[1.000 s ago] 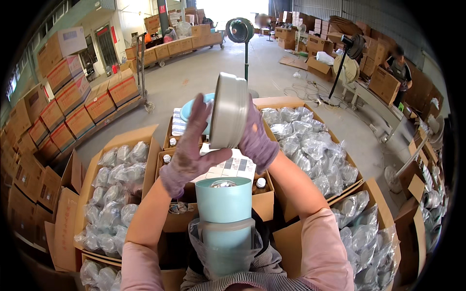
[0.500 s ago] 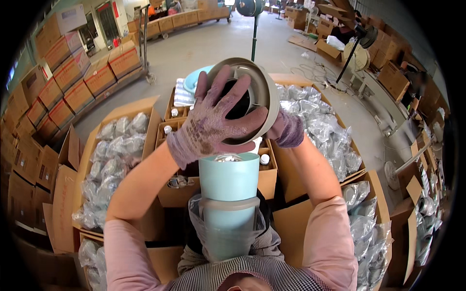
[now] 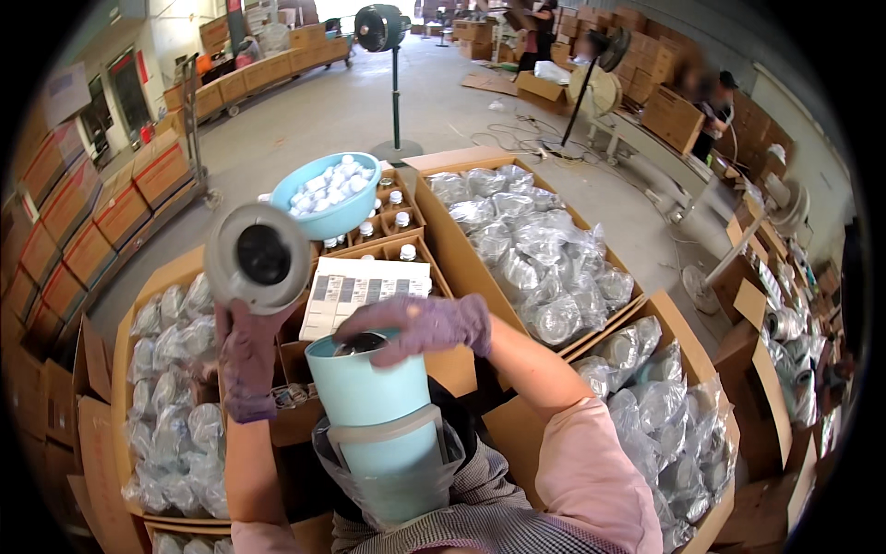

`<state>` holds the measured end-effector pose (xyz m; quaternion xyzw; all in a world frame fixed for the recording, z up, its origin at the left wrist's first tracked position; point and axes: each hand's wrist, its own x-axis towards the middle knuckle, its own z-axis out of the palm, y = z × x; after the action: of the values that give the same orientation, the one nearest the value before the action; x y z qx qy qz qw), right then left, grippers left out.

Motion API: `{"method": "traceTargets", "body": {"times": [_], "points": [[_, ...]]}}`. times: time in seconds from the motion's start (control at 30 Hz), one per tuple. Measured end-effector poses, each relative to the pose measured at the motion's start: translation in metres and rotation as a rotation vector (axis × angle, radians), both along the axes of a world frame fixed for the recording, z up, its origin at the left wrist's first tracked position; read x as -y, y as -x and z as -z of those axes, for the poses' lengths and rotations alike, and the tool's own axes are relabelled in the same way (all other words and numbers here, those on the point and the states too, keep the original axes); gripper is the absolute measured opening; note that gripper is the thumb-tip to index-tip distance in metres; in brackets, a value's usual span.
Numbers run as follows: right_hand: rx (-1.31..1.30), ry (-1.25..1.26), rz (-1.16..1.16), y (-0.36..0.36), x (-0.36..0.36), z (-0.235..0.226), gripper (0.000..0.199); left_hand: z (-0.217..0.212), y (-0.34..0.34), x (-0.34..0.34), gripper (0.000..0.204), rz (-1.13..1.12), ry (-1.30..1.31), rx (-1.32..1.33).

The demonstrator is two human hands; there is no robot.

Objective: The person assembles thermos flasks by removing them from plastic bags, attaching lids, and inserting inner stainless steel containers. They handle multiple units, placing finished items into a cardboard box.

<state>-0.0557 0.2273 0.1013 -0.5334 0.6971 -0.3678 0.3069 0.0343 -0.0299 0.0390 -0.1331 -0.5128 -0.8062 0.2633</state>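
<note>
A pale blue tumbler (image 3: 369, 397) with a handle stands upright against my body, its lower half in a clear plastic bag (image 3: 388, 480). My right hand (image 3: 415, 323), in a purple glove, rests over the tumbler's open mouth with fingers spread. My left hand (image 3: 245, 360), also gloved, holds a round grey lid (image 3: 258, 258) raised to the left of the tumbler, its dark inner side facing me.
A blue bowl (image 3: 325, 214) of small white caps sits on an open box of bottles (image 3: 388, 231). A printed sheet (image 3: 360, 291) lies ahead. Cardboard boxes of bagged items stand left (image 3: 175, 388) and right (image 3: 535, 249). A standing fan (image 3: 380, 28) and people are farther back.
The lid has moved from above the tumbler down to the left in my left hand. My right hand has come down onto the tumbler's mouth.
</note>
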Motion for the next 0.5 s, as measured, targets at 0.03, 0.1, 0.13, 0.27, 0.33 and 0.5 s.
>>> {"method": "traceTargets", "body": {"times": [0.03, 0.1, 0.13, 0.27, 0.33, 0.5], "points": [[-0.156, 0.060, -0.038, -0.007, -0.004, 0.005, 0.075, 0.010, -0.001, 0.007, 0.082, 0.019, -0.066, 0.029], [-0.093, 0.071, -0.006, -0.019, -0.011, 0.009, 0.076, 0.029, -0.005, 0.017, 0.079, 0.072, -0.125, -0.009], [0.000, 0.051, 0.024, -0.026, -0.011, 0.010, 0.074, 0.038, -0.008, 0.019, 0.076, 0.092, -0.123, -0.034], [-0.284, 0.080, 0.101, -0.048, -0.010, 0.011, 0.067, 0.058, -0.018, 0.017, 0.073, 0.178, -0.146, -0.055], [-0.324, 0.098, 0.140, -0.050, -0.009, 0.014, 0.063, 0.055, -0.023, 0.011, 0.079, 0.132, -0.125, 0.030], [-0.142, 0.063, 0.134, -0.039, -0.009, 0.023, 0.061, 0.025, -0.029, -0.002, 0.089, 0.157, -0.032, 0.031]]}}
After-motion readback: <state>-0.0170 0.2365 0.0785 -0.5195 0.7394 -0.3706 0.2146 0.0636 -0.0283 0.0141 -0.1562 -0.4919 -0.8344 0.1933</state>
